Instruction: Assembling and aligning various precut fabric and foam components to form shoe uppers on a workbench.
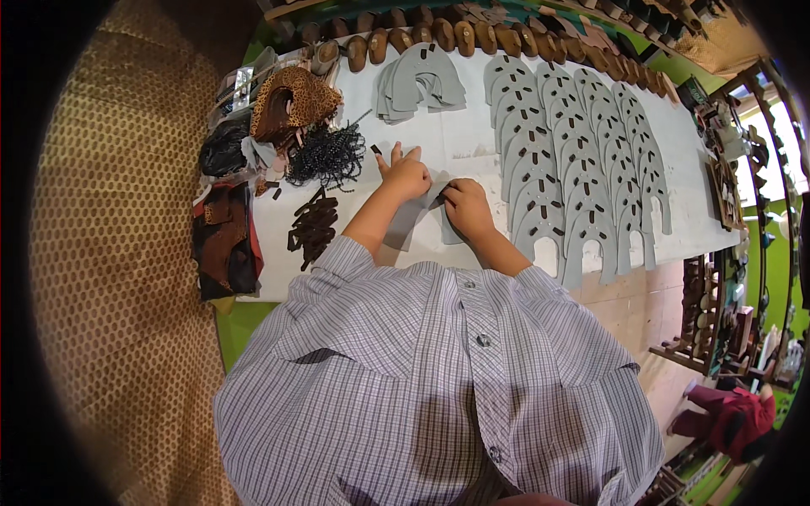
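Note:
My left hand (405, 175) is over the white tabletop with its fingers spread. A small dark strip (376, 149) shows at the tip of its outermost finger; I cannot tell whether they touch. Both hands partly cover a grey U-shaped cut piece (403, 226), whose two legs point toward me. The fingers of my right hand (468, 207) are curled together at a small dark strip (443, 196) on the piece's curved end. Left of my left forearm lies a pile of dark brown strips (313, 228).
Rows of overlapping grey U-shaped pieces (582, 169) with dark strips cover the right side. A grey stack (418, 80) lies farther back, before wooden shoe lasts (464, 38). Leopard-print material (295, 101) and a black beaded tangle (327, 153) lie left. A person (742, 419) is at far right.

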### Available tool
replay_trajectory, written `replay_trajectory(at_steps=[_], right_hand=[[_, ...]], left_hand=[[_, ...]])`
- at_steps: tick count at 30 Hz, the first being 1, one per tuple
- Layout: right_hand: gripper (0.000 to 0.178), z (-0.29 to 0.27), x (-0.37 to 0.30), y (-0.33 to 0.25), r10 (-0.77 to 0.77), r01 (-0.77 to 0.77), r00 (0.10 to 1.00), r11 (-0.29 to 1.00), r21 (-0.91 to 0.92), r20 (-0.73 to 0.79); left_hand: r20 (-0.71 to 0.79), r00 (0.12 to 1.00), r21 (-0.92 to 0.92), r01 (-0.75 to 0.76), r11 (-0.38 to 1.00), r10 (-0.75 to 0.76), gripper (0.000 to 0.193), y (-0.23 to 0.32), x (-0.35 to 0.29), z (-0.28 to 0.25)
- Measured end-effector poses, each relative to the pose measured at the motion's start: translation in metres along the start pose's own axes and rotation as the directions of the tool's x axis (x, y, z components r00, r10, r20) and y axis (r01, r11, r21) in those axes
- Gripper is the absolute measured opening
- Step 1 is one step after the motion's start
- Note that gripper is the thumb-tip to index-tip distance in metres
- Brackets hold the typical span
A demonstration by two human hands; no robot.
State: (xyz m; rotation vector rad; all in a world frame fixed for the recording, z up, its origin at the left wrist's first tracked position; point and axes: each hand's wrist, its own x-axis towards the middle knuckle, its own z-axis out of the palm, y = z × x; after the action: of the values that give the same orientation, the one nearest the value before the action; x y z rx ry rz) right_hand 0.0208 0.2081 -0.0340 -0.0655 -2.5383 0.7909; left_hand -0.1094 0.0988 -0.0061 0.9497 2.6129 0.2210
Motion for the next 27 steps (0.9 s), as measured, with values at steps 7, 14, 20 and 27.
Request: replay_trajectory(at_steps=[7, 14, 20, 27], right_hand=[[0.015, 0.001, -0.002, -0.006, -0.008, 0.008, 1.000, 1.000, -0.028, 0.006], [0.022, 0.000, -0.003, -0.008, -0.041, 0.044, 0.999, 0.990, -0.132, 0.026], [0.021, 0.001, -0.004, -0.007, -0.051, 0.057, 0.998, 0.985, -0.160, 0.045], [0.020, 0.003, -0.003, -0.007, -0.067, 0.073, 0.997, 0.979, -0.191, 0.036]], left_hand=[[-0.026, 0.985, -0.011, -0.170, 0.985, 0.169, 0.010, -0.020, 0.013, 0.010], [-0.032, 0.976, -0.019, -0.215, 0.977, 0.214, 0.010, -0.031, 0.020, 0.007], [0.036, 0.977, -0.013, -0.208, 0.978, 0.209, 0.009, -0.030, 0.020, -0.001], [0.076, 0.981, -0.020, -0.180, 0.984, 0.181, 0.008, -0.026, 0.017, -0.008]])
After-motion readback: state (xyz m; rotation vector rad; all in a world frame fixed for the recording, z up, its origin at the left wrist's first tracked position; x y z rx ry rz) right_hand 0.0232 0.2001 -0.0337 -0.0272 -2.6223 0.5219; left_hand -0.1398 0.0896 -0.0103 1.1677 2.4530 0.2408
